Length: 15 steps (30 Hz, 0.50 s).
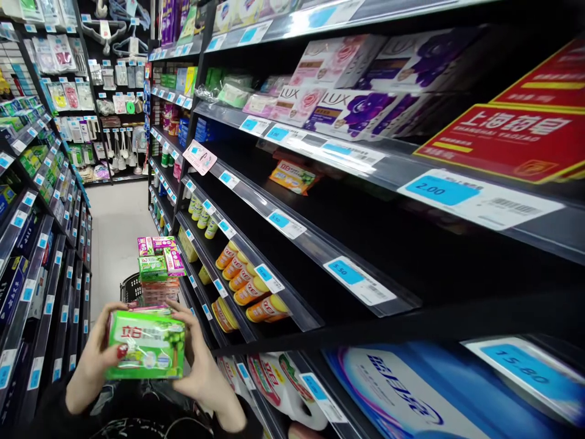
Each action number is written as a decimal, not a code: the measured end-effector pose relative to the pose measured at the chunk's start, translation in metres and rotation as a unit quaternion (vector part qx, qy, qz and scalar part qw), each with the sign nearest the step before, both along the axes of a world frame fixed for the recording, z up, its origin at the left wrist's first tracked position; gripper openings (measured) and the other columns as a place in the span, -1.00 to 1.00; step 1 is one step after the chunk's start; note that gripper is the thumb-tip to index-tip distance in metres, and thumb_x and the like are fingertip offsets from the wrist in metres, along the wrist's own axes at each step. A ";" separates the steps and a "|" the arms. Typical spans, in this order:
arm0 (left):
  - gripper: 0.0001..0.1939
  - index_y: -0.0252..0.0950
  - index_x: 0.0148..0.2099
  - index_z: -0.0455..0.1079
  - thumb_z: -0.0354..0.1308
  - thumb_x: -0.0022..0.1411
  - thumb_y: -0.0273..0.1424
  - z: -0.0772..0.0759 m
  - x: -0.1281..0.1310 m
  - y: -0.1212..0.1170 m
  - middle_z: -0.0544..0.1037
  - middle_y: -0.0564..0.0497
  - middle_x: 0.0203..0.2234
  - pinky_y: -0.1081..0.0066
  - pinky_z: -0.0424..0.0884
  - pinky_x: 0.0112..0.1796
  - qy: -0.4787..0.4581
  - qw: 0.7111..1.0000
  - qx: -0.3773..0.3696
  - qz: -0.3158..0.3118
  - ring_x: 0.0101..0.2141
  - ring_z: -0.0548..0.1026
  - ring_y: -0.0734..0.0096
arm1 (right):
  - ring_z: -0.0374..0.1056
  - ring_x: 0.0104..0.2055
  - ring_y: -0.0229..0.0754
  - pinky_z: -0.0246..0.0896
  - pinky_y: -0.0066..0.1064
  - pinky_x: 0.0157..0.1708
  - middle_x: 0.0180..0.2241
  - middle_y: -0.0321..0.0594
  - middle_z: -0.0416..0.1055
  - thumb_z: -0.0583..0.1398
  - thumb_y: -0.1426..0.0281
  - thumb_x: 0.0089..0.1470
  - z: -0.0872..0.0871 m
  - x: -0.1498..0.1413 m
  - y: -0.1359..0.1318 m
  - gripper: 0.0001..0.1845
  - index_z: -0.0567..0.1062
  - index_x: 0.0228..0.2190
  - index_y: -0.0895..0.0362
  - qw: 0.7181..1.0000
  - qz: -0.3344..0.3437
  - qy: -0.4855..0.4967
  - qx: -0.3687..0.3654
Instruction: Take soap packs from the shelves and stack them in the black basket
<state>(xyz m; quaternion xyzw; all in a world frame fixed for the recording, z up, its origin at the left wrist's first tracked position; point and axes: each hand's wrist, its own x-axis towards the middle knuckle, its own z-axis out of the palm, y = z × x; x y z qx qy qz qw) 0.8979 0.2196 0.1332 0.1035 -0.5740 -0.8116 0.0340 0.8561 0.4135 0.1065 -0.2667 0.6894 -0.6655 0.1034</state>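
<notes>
Between my two hands is a green soap pack [147, 345] with red lettering, its front turned up toward me. My left hand [94, 360] grips its left end, thumb with a red nail across the front. My right hand [201, 360] closes on the right end. A pinkish edge behind the green pack suggests more packs under it, mostly hidden. Just beyond my hands rises a stack of soap packs [158, 265], green and purple-pink on top, beside a black basket [131, 286].
Shelves on the right hold LUX soap boxes [350, 113], red soap boxes [507, 137] and orange-yellow bottles [247, 283]. A lone orange pack [292, 177] lies on the middle shelf. Left shelves [43, 244] border the aisle floor [116, 213]. Hangers [105, 33] hang at the far end.
</notes>
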 end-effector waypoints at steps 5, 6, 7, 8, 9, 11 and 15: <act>-0.52 -0.17 -0.04 0.35 0.26 -0.08 -0.48 0.038 0.006 0.032 0.37 -0.11 -0.01 0.19 0.21 0.03 0.070 0.929 -0.362 0.017 0.02 0.33 -0.08 | 0.09 0.24 0.01 -0.03 -0.13 0.22 0.16 0.02 0.10 0.36 0.41 -0.27 -0.044 -0.013 -0.019 -0.19 0.07 -0.03 0.01 0.988 -0.040 -0.061 -0.133; -0.50 -0.16 -0.04 0.35 0.27 -0.09 -0.50 0.041 0.005 0.037 0.35 -0.11 0.01 0.17 0.22 0.02 0.056 0.921 -0.385 0.010 0.00 0.35 -0.08 | 0.13 0.21 0.01 0.00 -0.13 0.20 0.13 0.00 0.14 0.37 0.39 -0.27 -0.048 -0.013 -0.022 -0.18 0.06 -0.03 0.00 0.985 -0.053 -0.077 -0.145; -0.49 -0.16 -0.03 0.35 0.27 -0.11 -0.51 0.043 0.004 0.041 0.33 -0.11 0.03 0.15 0.23 0.02 0.045 0.916 -0.398 0.002 -0.01 0.37 -0.08 | 0.18 0.19 0.00 0.03 -0.13 0.19 0.10 -0.02 0.17 0.37 0.38 -0.25 -0.050 -0.013 -0.025 -0.19 0.05 -0.03 -0.02 0.982 -0.065 -0.091 -0.149; -0.48 -0.15 -0.03 0.34 0.25 -0.11 -0.52 0.043 0.003 0.044 0.31 -0.11 0.04 0.13 0.23 0.02 0.041 0.914 -0.403 -0.002 -0.02 0.37 -0.07 | 0.21 0.16 -0.01 0.07 -0.14 0.16 0.08 -0.05 0.20 0.36 0.36 -0.23 -0.051 -0.013 -0.025 -0.20 0.05 -0.04 -0.03 0.981 -0.073 -0.101 -0.150; -0.47 -0.15 -0.02 0.33 0.21 -0.11 -0.52 0.040 0.001 0.044 0.30 -0.10 0.05 0.10 0.21 0.04 0.046 0.915 -0.400 -0.002 0.00 0.36 -0.07 | 0.23 0.14 -0.02 0.11 -0.15 0.14 0.08 -0.06 0.21 0.36 0.35 -0.22 -0.051 -0.012 -0.024 -0.22 0.04 -0.04 -0.04 0.980 -0.078 -0.104 -0.150; -0.45 -0.15 0.02 0.28 0.16 -0.11 -0.49 0.029 -0.001 0.041 0.31 -0.10 0.05 0.03 0.17 0.08 0.061 0.926 -0.373 0.008 0.05 0.32 -0.08 | 0.23 0.14 -0.04 0.14 -0.19 0.12 0.12 -0.05 0.17 0.34 0.35 -0.21 -0.046 -0.010 -0.018 -0.23 0.04 -0.03 -0.04 0.982 -0.081 -0.090 -0.148; -0.20 -0.22 0.09 0.16 0.35 -0.23 -0.24 -0.004 -0.008 0.021 0.50 -0.15 -0.10 -0.01 0.35 -0.08 -0.022 0.983 -0.185 0.000 -0.13 0.46 -0.16 | 0.12 0.21 0.01 0.07 -0.22 0.17 0.18 0.02 0.07 0.28 0.55 -0.34 -0.023 -0.008 -0.005 -0.19 0.12 -0.01 0.05 0.996 -0.084 0.007 0.006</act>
